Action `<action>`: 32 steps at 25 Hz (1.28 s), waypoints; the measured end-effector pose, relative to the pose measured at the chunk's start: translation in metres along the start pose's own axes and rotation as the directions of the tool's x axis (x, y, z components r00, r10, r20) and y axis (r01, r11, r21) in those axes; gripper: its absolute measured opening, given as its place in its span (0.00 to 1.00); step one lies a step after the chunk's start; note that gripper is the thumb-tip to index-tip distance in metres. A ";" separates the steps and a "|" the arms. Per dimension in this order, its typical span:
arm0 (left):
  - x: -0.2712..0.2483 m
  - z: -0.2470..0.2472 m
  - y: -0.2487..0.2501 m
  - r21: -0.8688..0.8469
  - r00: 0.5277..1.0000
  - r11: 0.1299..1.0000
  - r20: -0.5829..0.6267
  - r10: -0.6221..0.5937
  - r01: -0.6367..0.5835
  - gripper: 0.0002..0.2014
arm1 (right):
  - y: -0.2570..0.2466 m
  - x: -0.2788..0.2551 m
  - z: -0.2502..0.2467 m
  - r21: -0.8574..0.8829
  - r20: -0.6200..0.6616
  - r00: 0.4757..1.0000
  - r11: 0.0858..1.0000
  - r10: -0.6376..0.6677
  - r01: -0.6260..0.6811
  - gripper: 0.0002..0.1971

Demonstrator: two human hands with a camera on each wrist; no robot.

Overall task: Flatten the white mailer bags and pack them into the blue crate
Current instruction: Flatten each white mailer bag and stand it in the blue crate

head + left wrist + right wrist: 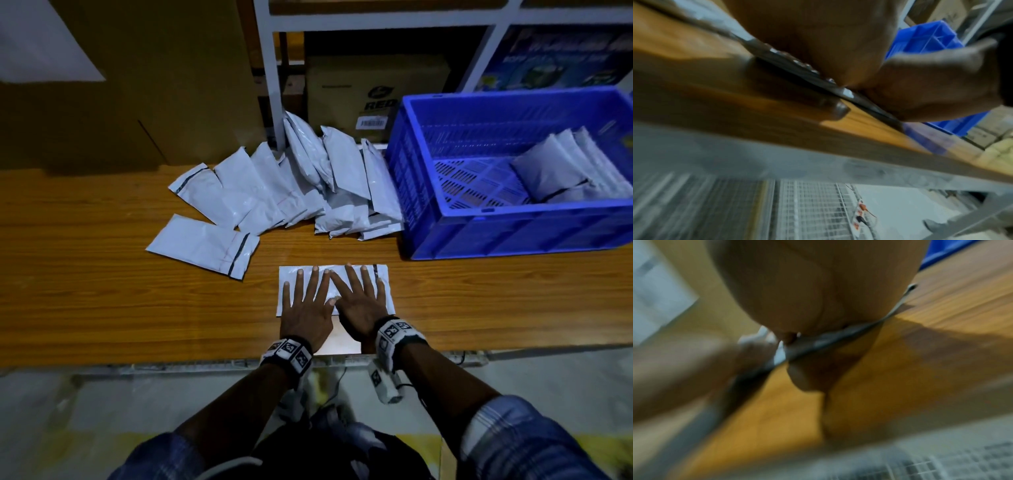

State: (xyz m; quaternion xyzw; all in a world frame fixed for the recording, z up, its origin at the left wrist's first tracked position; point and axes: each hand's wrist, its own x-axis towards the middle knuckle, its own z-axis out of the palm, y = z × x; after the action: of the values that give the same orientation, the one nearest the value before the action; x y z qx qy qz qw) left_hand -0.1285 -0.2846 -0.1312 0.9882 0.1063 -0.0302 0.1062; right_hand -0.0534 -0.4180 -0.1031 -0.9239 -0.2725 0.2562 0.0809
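A white mailer bag (384, 286) lies flat near the front edge of the wooden table (102, 291). Both my hands press down on it side by side with fingers straight and spread: the left hand (305, 298) on its left half, the right hand (359, 298) on its right half. Both wrist views are blurred; my left palm (818, 40) and right palm (807, 288) lie on the bag's edge (830, 337). The blue crate (513, 236) stands at the right and holds several white bags (561, 168) at its right end. A pile of white mailer bags (308, 181) lies left of the crate.
One flat bag (202, 245) lies apart on the table, left of my hands. Brown cardboard boxes (154, 85) and a white shelf frame (270, 68) stand behind the pile. The table's front edge (205, 363) is just below my wrists.
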 end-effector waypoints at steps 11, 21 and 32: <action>0.004 0.003 0.001 -0.076 0.998 0.996 0.045 -0.039 0.042 0.30 | 0.007 -0.017 0.010 0.063 -0.206 0.975 0.996 0.080 -0.068 0.28; -0.001 -0.006 -0.010 0.020 0.999 0.999 -0.026 0.040 -0.039 0.32 | 0.007 -0.011 0.005 0.018 -0.085 0.991 0.994 0.108 -0.106 0.29; -0.001 -0.011 -0.007 -0.063 0.991 0.998 0.129 -0.018 0.026 0.28 | -0.004 -0.017 0.001 -0.030 -0.191 0.981 0.999 -0.037 0.032 0.28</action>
State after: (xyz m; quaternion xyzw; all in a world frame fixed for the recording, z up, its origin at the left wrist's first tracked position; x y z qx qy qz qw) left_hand -0.1311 -0.2757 -0.1219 0.9790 0.1111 -0.0913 0.1444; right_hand -0.0683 -0.4236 -0.0954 -0.9404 -0.2829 0.1608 0.0987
